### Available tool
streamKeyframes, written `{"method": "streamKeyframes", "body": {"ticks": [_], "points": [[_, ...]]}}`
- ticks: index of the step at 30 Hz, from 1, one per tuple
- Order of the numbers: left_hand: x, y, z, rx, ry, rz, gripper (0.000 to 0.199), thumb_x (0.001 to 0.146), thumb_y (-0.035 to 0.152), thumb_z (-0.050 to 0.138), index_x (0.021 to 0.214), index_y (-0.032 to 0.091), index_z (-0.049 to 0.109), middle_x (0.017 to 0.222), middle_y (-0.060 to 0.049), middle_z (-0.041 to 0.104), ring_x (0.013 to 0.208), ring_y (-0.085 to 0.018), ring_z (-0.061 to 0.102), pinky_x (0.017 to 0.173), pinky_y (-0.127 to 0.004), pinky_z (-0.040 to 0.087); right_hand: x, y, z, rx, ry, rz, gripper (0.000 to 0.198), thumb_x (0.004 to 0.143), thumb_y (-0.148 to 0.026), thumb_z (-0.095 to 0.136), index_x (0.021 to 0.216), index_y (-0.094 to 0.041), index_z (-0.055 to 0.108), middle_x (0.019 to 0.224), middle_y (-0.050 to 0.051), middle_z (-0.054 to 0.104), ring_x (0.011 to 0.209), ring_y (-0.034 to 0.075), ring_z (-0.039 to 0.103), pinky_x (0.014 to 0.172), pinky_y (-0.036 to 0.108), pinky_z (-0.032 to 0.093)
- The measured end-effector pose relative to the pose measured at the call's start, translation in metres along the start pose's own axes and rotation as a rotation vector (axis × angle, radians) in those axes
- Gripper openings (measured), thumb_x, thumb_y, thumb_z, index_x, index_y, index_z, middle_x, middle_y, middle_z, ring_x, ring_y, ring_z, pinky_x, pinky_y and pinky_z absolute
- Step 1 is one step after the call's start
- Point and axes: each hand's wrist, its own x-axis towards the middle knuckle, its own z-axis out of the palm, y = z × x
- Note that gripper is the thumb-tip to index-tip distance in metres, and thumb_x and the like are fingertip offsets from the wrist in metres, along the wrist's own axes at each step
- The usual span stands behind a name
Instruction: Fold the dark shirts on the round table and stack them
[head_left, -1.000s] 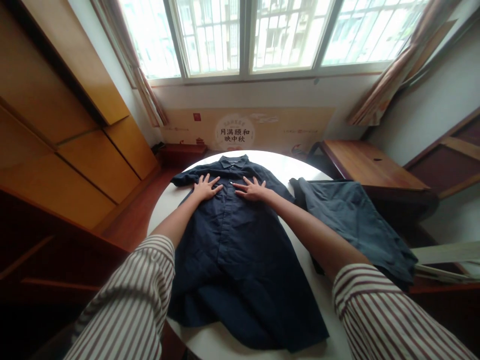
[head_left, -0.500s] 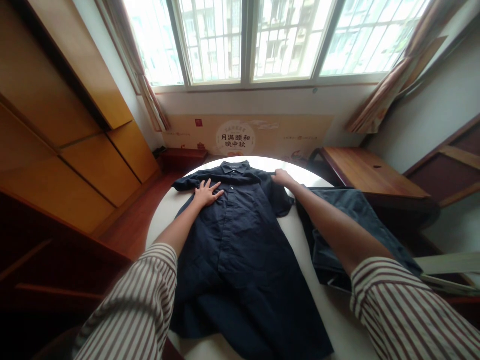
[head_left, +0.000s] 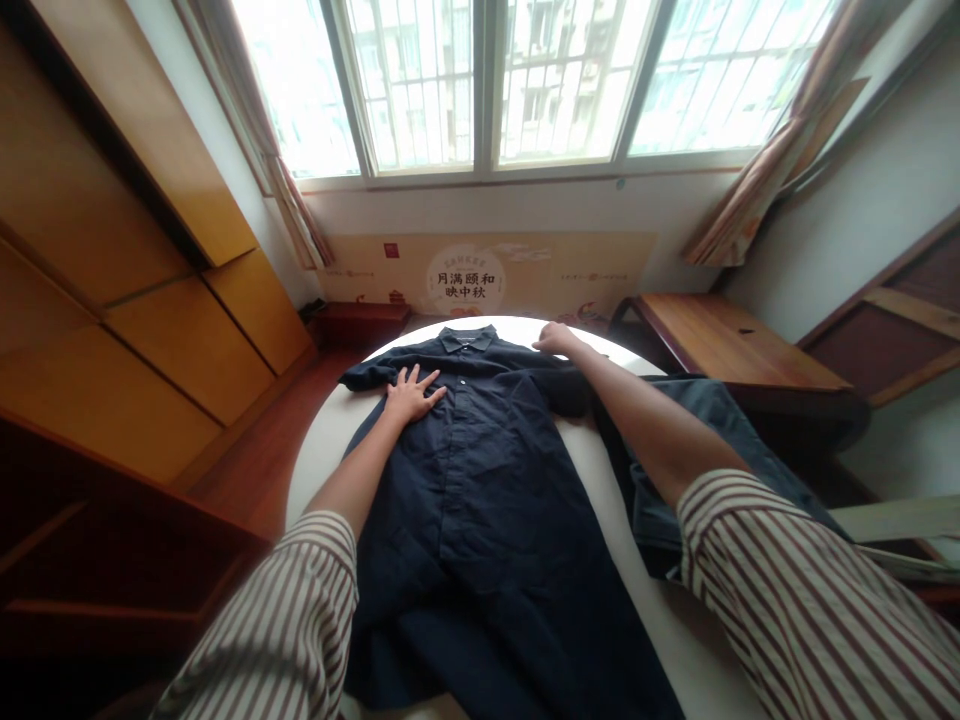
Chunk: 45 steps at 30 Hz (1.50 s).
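**Navy Garment Laid Out on Round Table**

The left hand lies open, splayed on the garment at center frame; the right hand, curled, is at the garment's shoulder, right of the collar. From here, I cannot tell whether it grips cloth. Gray-blue clothing lies at frame right.

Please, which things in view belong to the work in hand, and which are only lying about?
In use:
dark blue shirt, spread out
white table under it
left hand, resting on the shirt
right hand, by the shirt's shoulder

Apparently just lying about:
grey-blue garment at right
wooden desk
printed banner
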Motion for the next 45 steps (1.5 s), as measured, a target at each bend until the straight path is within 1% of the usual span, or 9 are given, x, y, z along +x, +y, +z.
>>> {"method": "streamKeyframes", "body": {"ticks": [8, 14, 18, 23, 28, 33, 37, 40, 45], "points": [[-0.001, 0.001, 0.0, 0.005, 0.016, 0.009, 0.069, 0.091, 0.074, 0.026, 0.152, 0.043, 0.03, 0.164, -0.004, 0.02, 0.149, -0.038, 0.018, 0.109, -0.066, 0.028, 0.031, -0.045, 0.042, 0.19, -0.181, 0.031, 0.043, 0.087, -0.043, 0.07, 0.102, -0.003, 0.067, 0.089, 0.014, 0.071, 0.073, 0.018, 0.066, 0.065, 0.025, 0.053], [-0.002, 0.0, 0.003, -0.025, 0.047, 0.031, 0.067, 0.093, 0.072, 0.029, 0.151, 0.04, 0.034, 0.163, -0.007, 0.023, 0.149, -0.034, 0.018, 0.112, -0.061, 0.028, 0.033, -0.06, 0.064, 0.218, -0.084, -0.008, 0.032, 0.082, -0.019, 0.066, 0.114, -0.011, 0.068, 0.107, 0.014, 0.071, 0.094, 0.024, 0.067, 0.083, 0.029, 0.052], [0.0, -0.001, 0.004, -0.042, 0.081, 0.028, 0.066, 0.093, 0.067, 0.036, 0.15, 0.034, 0.041, 0.162, -0.012, 0.023, 0.15, -0.035, 0.014, 0.114, -0.056, 0.028, 0.035, -0.064, 0.055, 0.202, 0.069, -0.017, 0.051, 0.085, -0.014, 0.054, 0.135, -0.02, 0.056, 0.128, 0.013, 0.064, 0.113, 0.028, 0.061, 0.095, 0.037, 0.047], [0.024, -0.003, -0.005, -0.042, 0.148, -0.003, 0.064, 0.095, 0.058, 0.041, 0.151, 0.025, 0.041, 0.163, -0.015, 0.019, 0.151, -0.036, 0.004, 0.114, -0.054, 0.029, 0.045, -0.069, 0.027, 0.162, 0.214, -0.044, 0.051, 0.093, -0.014, 0.037, 0.143, -0.021, 0.046, 0.138, 0.014, 0.057, 0.121, 0.028, 0.056, 0.1, 0.041, 0.044], [0.035, -0.012, -0.016, -0.045, 0.127, -0.076, 0.057, 0.097, 0.052, 0.037, 0.147, 0.026, 0.046, 0.164, -0.008, 0.016, 0.151, -0.036, 0.002, 0.112, -0.066, 0.025, 0.035, -0.077, 0.01, 0.074, 0.153, -0.12, 0.049, 0.093, -0.017, 0.046, 0.141, -0.009, 0.048, 0.137, 0.02, 0.055, 0.122, 0.027, 0.055, 0.101, 0.035, 0.043], [-0.025, -0.026, -0.021, -0.061, 0.214, 0.042, 0.047, 0.096, 0.034, 0.045, 0.141, 0.021, 0.051, 0.156, -0.011, 0.037, 0.144, -0.034, 0.03, 0.113, -0.064, 0.029, -0.042, -0.073, 0.004, -0.01, -0.058, -0.317, 0.024, 0.086, -0.018, 0.062, 0.108, -0.013, 0.07, 0.11, 0.013, 0.07, 0.101, 0.023, 0.064, 0.089, 0.026, 0.046], [-0.124, -0.031, -0.025, -0.247, 0.343, 0.351, 0.032, 0.097, 0.029, 0.047, 0.123, 0.02, 0.063, 0.137, -0.011, 0.055, 0.13, -0.025, 0.049, 0.113, -0.045, 0.039, -0.157, -0.056, -0.017, -0.218, -0.228, -0.652, 0.016, 0.087, -0.027, 0.065, 0.098, -0.017, 0.071, 0.102, 0.011, 0.07, 0.087, 0.022, 0.066, 0.076, 0.028, 0.047], [-0.207, -0.033, -0.03, -0.395, 0.375, 0.474, 0.025, 0.099, 0.024, 0.045, 0.113, 0.02, 0.065, 0.115, -0.009, 0.063, 0.11, -0.019, 0.061, 0.099, -0.036, 0.051, -0.252, -0.036, -0.031, -0.191, -0.296, -0.845, 0.016, 0.093, -0.031, 0.058, 0.099, -0.019, 0.069, 0.092, 0.008, 0.069, 0.078, 0.02, 0.066, 0.069, 0.028, 0.047], [-0.307, -0.042, -0.033, -0.296, 0.249, 0.716, 0.02, 0.094, 0.024, 0.06, 0.112, 0.023, 0.067, 0.1, -0.007, 0.067, 0.092, -0.018, 0.063, 0.082, -0.031, 0.056, -0.369, -0.005, -0.013, -0.05, -0.259, -0.856, 0.016, 0.09, -0.035, 0.064, 0.099, -0.023, 0.068, 0.09, 0.007, 0.069, 0.08, 0.021, 0.066, 0.069, 0.031, 0.052]]}}
